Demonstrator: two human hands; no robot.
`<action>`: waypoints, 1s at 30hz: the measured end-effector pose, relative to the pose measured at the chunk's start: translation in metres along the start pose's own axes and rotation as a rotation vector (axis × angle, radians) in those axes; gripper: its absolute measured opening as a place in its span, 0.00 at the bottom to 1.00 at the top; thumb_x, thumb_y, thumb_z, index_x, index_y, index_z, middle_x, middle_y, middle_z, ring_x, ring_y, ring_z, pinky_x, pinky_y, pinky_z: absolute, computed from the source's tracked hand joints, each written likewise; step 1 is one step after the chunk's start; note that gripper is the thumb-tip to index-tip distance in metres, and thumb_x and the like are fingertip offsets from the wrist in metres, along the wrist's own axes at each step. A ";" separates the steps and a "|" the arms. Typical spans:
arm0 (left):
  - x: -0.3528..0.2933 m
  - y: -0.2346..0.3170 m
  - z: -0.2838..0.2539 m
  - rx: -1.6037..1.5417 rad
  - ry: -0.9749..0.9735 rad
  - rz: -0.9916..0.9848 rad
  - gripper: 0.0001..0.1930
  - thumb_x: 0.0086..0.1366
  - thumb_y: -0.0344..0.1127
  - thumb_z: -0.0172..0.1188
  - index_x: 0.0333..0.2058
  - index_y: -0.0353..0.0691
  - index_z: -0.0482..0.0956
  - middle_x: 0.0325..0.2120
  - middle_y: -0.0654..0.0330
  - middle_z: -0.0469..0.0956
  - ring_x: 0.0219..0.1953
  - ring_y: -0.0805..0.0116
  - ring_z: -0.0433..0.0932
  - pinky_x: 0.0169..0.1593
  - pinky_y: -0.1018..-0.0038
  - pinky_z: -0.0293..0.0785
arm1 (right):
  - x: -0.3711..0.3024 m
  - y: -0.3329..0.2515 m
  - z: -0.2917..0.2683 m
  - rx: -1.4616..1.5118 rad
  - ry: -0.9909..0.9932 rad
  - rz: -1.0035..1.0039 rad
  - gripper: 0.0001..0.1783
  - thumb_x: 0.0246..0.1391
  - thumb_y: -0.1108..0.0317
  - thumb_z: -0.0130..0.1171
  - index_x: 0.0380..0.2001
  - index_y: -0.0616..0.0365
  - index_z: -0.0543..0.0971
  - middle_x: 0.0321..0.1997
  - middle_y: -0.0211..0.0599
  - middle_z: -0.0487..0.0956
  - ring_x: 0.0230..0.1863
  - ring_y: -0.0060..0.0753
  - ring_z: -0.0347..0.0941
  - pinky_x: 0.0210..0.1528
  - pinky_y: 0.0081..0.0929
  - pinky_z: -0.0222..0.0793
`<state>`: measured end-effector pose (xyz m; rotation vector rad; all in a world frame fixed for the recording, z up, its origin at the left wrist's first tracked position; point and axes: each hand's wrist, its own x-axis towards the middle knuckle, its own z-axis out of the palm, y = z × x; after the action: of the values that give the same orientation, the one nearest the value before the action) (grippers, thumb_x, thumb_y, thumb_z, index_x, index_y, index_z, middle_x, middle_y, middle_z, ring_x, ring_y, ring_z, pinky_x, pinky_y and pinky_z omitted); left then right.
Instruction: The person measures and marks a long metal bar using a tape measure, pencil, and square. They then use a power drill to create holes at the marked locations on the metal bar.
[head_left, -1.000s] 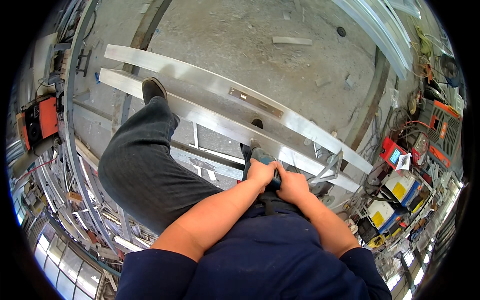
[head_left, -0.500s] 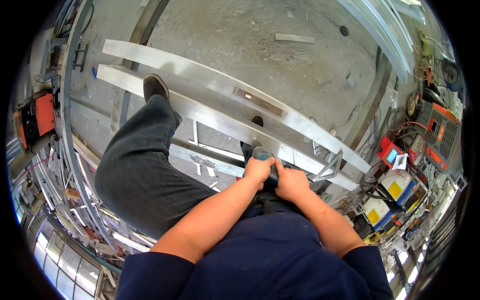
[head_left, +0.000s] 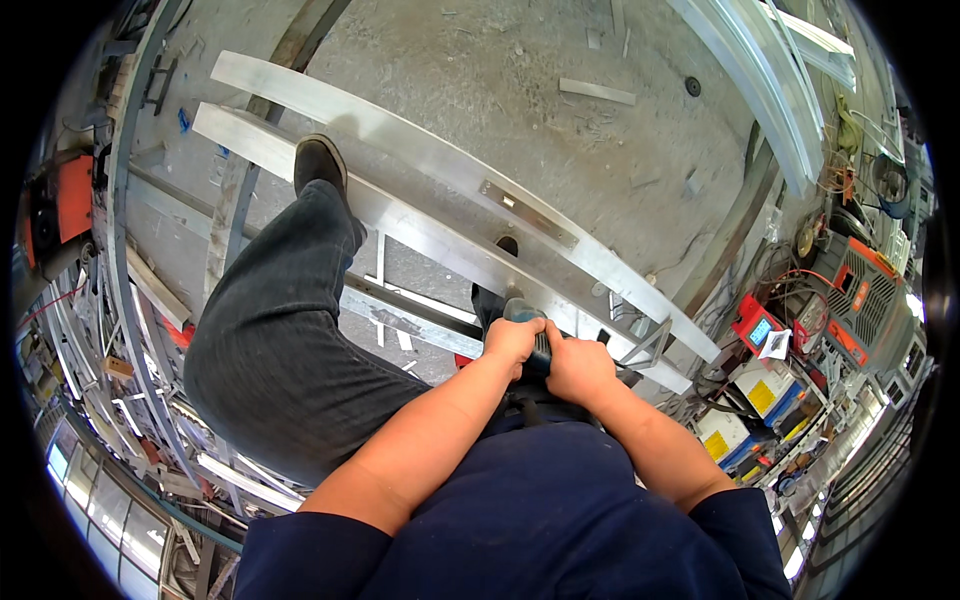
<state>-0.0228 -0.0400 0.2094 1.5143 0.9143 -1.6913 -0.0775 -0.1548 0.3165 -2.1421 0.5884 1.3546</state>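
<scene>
Both my hands are wrapped round a teal and black power tool (head_left: 521,311), which looks like an angle grinder, close in front of my waist. My left hand (head_left: 510,343) grips it on the left side, and my right hand (head_left: 581,369) closes on it from the right with the thumbs near each other. The tool's far end is over the near silvery metal beam (head_left: 430,238); whether it touches is hidden. My left shoe (head_left: 320,165) rests on that beam. Beyond it runs a second metal beam (head_left: 400,132), with a slotted plate (head_left: 528,213) on its side.
A small metal frame (head_left: 650,343) stands at the beams' right end. At right are a red device with a screen (head_left: 757,325), an orange and grey machine (head_left: 857,300) and cables. Metal profiles (head_left: 750,80) lie at the upper right. Left stands a metal rack (head_left: 122,220).
The view has shifted a little, so the beams' left ends sit higher and their right ends further left. My hands keep the same grip on the tool, nearly in place.
</scene>
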 end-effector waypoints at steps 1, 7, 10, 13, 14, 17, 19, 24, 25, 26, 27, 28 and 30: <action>-0.001 0.002 0.000 0.009 0.006 -0.006 0.18 0.65 0.36 0.69 0.46 0.25 0.81 0.40 0.49 0.84 0.39 0.58 0.84 0.41 0.62 0.79 | 0.000 -0.001 0.000 -0.001 0.002 -0.001 0.46 0.44 0.68 0.62 0.70 0.63 0.64 0.32 0.50 0.85 0.34 0.52 0.85 0.39 0.45 0.80; 0.007 -0.007 0.001 0.036 0.055 0.036 0.17 0.65 0.36 0.69 0.45 0.26 0.82 0.39 0.50 0.84 0.38 0.60 0.84 0.40 0.64 0.78 | 0.001 -0.003 -0.003 -0.013 0.001 -0.006 0.46 0.44 0.67 0.62 0.70 0.62 0.64 0.33 0.49 0.85 0.35 0.51 0.85 0.39 0.44 0.80; 0.008 -0.007 -0.005 0.002 -0.013 0.025 0.30 0.59 0.43 0.74 0.50 0.20 0.78 0.44 0.40 0.83 0.45 0.51 0.84 0.45 0.60 0.79 | 0.001 -0.004 -0.002 -0.020 0.002 -0.002 0.46 0.44 0.67 0.62 0.70 0.62 0.64 0.34 0.49 0.85 0.35 0.51 0.85 0.39 0.44 0.80; 0.010 -0.009 -0.005 0.029 -0.004 0.019 0.29 0.60 0.42 0.73 0.49 0.20 0.79 0.44 0.40 0.83 0.44 0.51 0.84 0.44 0.60 0.79 | 0.002 -0.003 0.003 -0.004 0.009 0.004 0.46 0.44 0.67 0.62 0.70 0.62 0.64 0.33 0.49 0.85 0.34 0.52 0.84 0.39 0.45 0.80; 0.011 -0.009 -0.004 0.020 -0.003 0.020 0.29 0.60 0.42 0.73 0.49 0.20 0.79 0.44 0.41 0.83 0.43 0.51 0.84 0.44 0.60 0.79 | 0.002 -0.003 0.004 0.001 0.009 0.005 0.46 0.44 0.67 0.62 0.70 0.62 0.64 0.33 0.49 0.85 0.34 0.52 0.84 0.39 0.45 0.80; 0.001 0.000 -0.002 0.002 0.005 0.000 0.28 0.60 0.41 0.73 0.49 0.21 0.79 0.43 0.41 0.83 0.42 0.51 0.85 0.42 0.60 0.79 | 0.002 -0.001 0.004 0.012 0.009 0.003 0.46 0.44 0.67 0.62 0.70 0.62 0.63 0.33 0.50 0.85 0.34 0.53 0.85 0.39 0.45 0.80; -0.011 0.011 0.000 0.004 0.014 -0.040 0.28 0.60 0.41 0.73 0.49 0.21 0.79 0.43 0.41 0.83 0.42 0.52 0.85 0.42 0.60 0.79 | 0.001 -0.001 0.004 0.015 0.006 0.003 0.46 0.44 0.67 0.62 0.70 0.62 0.63 0.33 0.50 0.85 0.35 0.53 0.85 0.39 0.46 0.80; -0.009 0.014 0.003 0.011 0.020 -0.094 0.28 0.60 0.41 0.74 0.50 0.22 0.79 0.45 0.41 0.83 0.43 0.51 0.84 0.44 0.59 0.79 | 0.005 0.004 0.015 0.013 0.007 0.043 0.48 0.42 0.65 0.65 0.70 0.57 0.63 0.33 0.46 0.86 0.36 0.53 0.84 0.40 0.46 0.79; -0.015 0.017 0.004 0.015 0.038 -0.080 0.29 0.60 0.42 0.74 0.51 0.22 0.79 0.46 0.41 0.83 0.44 0.51 0.84 0.44 0.59 0.79 | 0.004 0.004 0.013 0.007 0.002 0.038 0.48 0.43 0.65 0.65 0.70 0.57 0.63 0.33 0.46 0.86 0.36 0.53 0.84 0.40 0.46 0.79; -0.015 0.017 0.005 0.034 0.069 -0.076 0.29 0.60 0.42 0.74 0.51 0.22 0.79 0.46 0.41 0.83 0.45 0.50 0.84 0.45 0.58 0.79 | 0.004 0.004 0.011 0.001 -0.003 0.034 0.48 0.43 0.65 0.65 0.71 0.57 0.63 0.34 0.46 0.86 0.36 0.52 0.84 0.40 0.46 0.79; -0.016 0.016 0.006 0.052 0.099 -0.072 0.30 0.60 0.43 0.74 0.52 0.23 0.78 0.47 0.40 0.83 0.45 0.49 0.84 0.46 0.58 0.79 | 0.003 0.005 0.010 -0.005 -0.009 0.029 0.48 0.43 0.64 0.65 0.71 0.57 0.63 0.34 0.46 0.86 0.36 0.52 0.84 0.40 0.45 0.79; -0.017 0.014 0.008 0.072 0.128 -0.068 0.31 0.60 0.43 0.74 0.53 0.23 0.78 0.47 0.40 0.83 0.46 0.49 0.84 0.46 0.58 0.78 | 0.003 0.006 0.011 -0.008 -0.006 0.026 0.49 0.43 0.64 0.65 0.71 0.57 0.63 0.34 0.46 0.86 0.36 0.52 0.84 0.40 0.45 0.79; -0.018 0.012 0.011 0.089 0.141 -0.035 0.32 0.60 0.44 0.74 0.54 0.23 0.77 0.48 0.40 0.82 0.47 0.48 0.83 0.48 0.58 0.78 | 0.002 0.010 0.013 -0.013 -0.001 0.021 0.49 0.43 0.64 0.66 0.72 0.57 0.63 0.34 0.46 0.86 0.37 0.51 0.84 0.40 0.45 0.79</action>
<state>-0.0168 -0.0546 0.2273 1.7034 0.9540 -1.6866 -0.0919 -0.1539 0.3079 -2.1505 0.6052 1.3745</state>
